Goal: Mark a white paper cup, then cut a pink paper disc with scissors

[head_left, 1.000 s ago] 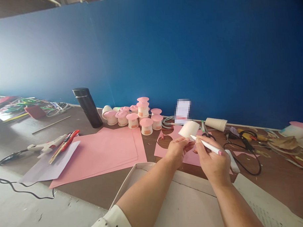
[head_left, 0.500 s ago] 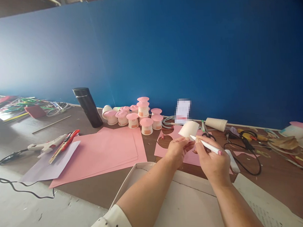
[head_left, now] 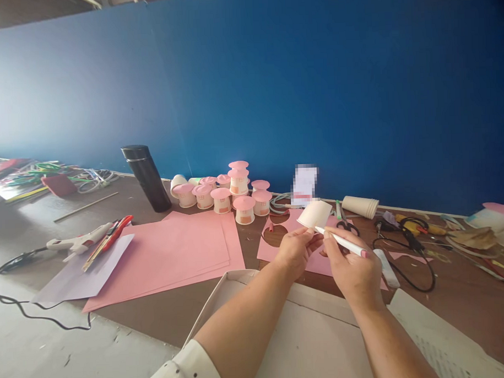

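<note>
Head view: pen shifted a touch leftward at the cup

The pen is gripped in the bent fingers of the right hand, moved slightly left since the previous picture; whether the cup is touched by the tip cannot be told. The cup is kept nearly in place, tilted mouth-down above the desk, between its front and back edges. Its rim is pinched by the left hand, fingers curled. Marking near the rim is judged to be under way, though no line can be made out.
</note>
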{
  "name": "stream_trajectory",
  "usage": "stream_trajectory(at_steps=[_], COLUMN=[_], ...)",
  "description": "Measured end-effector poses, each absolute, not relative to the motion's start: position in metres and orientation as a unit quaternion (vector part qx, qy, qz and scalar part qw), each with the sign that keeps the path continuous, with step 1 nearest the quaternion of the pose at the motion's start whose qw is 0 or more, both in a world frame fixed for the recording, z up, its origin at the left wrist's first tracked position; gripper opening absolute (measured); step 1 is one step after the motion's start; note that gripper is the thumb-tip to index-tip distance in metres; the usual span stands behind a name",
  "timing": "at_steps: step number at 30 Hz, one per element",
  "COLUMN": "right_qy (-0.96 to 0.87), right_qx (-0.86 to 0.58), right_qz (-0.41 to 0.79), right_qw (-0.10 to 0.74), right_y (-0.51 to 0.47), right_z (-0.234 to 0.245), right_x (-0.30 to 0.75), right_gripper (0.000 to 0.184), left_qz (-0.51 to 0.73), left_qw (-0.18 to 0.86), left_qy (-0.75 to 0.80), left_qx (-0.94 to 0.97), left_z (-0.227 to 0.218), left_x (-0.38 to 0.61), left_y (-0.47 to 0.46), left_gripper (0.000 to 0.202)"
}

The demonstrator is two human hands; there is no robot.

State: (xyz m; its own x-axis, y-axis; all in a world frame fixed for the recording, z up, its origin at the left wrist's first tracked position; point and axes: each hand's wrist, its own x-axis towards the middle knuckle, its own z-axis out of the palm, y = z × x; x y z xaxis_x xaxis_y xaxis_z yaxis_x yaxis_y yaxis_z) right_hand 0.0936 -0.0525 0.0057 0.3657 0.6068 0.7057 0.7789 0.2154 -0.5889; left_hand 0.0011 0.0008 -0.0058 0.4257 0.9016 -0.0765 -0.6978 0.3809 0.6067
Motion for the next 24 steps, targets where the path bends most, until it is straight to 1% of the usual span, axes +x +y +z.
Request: stream_trajectory(at_steps=[12, 20, 24], right_qy=[-0.566, -0.574, -0.572], right_qx=[-0.624, -0.628, -0.628], right_qz=[-0.086, -0.072, -0.070], right_qw=[0.533, 0.521, 0.522], right_y=[-0.0521, -0.0533, -0.0530], right_z=[-0.0002, 0.0030, 0.0041], right_x=[0.0950, 0.0923, 0.0923], right_gripper=[0.028, 0.029, 0.029], left_qz=[0.497, 0.500, 0.498], left_qw=[0.808, 0.810, 0.811], left_qy=[0.199, 0.215, 0.231], left_qx=[0.247, 0.220, 0.200], left_z=[-0.0052, -0.0042, -0.0029], left_x=[0.0000, -0.0001, 0.0002], left_y=[0.0008, 0.0014, 0.0016], left_gripper=[0.014, 0.006, 0.009])
